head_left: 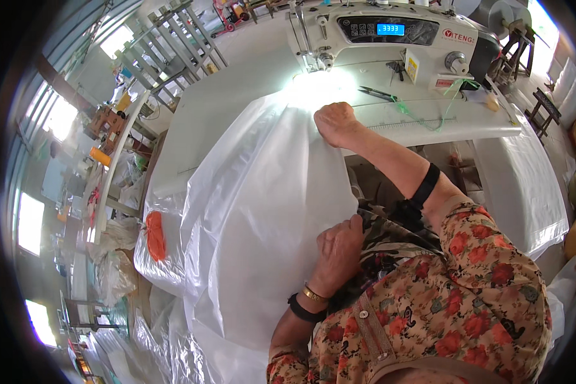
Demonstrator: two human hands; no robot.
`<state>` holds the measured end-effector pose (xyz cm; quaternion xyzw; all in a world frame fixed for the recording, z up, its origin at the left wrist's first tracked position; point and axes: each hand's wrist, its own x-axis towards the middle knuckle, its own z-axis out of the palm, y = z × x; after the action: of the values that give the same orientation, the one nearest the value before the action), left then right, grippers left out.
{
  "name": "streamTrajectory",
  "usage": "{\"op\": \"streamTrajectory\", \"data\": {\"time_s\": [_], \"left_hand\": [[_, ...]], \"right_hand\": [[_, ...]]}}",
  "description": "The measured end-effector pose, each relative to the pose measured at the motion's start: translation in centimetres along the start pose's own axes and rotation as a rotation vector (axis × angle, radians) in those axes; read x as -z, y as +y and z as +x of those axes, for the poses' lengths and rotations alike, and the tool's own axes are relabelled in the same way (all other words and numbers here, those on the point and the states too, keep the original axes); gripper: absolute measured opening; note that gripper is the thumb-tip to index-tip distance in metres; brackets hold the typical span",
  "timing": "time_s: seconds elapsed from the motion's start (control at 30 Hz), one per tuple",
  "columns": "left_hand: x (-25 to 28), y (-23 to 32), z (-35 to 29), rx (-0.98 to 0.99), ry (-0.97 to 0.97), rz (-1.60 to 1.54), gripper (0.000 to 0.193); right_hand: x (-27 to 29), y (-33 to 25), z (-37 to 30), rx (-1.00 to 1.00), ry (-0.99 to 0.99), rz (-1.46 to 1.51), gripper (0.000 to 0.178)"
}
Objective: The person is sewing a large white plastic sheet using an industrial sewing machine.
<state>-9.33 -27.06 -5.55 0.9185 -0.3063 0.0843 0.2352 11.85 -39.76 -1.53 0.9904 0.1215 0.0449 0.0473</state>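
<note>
We see first the long white work table (237, 70), running away from us with a white industrial sewing machine (390, 35) standing at its far end. Draped over the table's near part and spilling off its front edge toward the floor is a large sheet of translucent white plastic film (256, 217), glossy, creased in long folds, and washed out to a bright glare where it reaches the machine's needle area. Its right edge runs from the machine down toward our lap. A second heap of the same clear film (153, 262) hangs at the left, with an orange patch (155, 235) showing on it.

Our right hand (336, 123) lies knuckles up on the film's far edge, just in front of the machine, fingers curled together and pressing the sheet to the table; we cannot tell whether they pinch it. Our left hand (339, 246) is closed on the film's near right edge at our lap, fingers folded over it. On the table beside the machine lie dark scissors (377, 94) and a loose green thread (429, 118).
</note>
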Motion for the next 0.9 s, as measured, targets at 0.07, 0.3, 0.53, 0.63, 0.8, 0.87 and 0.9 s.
{"op": "streamTrajectory", "data": {"time_s": [0.07,0.3,0.53,0.63,0.8,0.87,0.9], "left_hand": [[0.3,-0.5,0.7,0.034,-0.02,0.033,0.007],[0.8,-2.6,3.7,0.009,0.116,0.086,0.009],[-0.6,-2.9,7.1,0.099,0.15,0.0,0.006],[-1.0,-2.5,7.1,0.134,0.195,-0.097,0.007],[0.1,-2.2,7.3,0.103,0.288,-0.188,0.009],[0.8,-1.8,7.7,0.095,0.27,-0.2,0.01],[1.2,-1.7,8.1,0.092,0.304,-0.229,0.01]], "right_hand": [[0.1,0.2,0.7,0.032,-0.025,-0.008,0.008],[-1.5,1.0,5.0,-0.055,0.136,0.054,0.012],[-2.9,2.3,6.0,-0.177,0.219,0.158,0.014],[-3.2,2.6,4.0,-0.198,0.211,0.273,0.029],[-3.0,2.5,1.5,-0.236,0.352,0.393,0.015],[-2.2,2.7,2.5,-0.234,0.316,0.367,0.013],[-1.8,2.9,3.1,-0.239,0.274,0.329,0.011]]}}
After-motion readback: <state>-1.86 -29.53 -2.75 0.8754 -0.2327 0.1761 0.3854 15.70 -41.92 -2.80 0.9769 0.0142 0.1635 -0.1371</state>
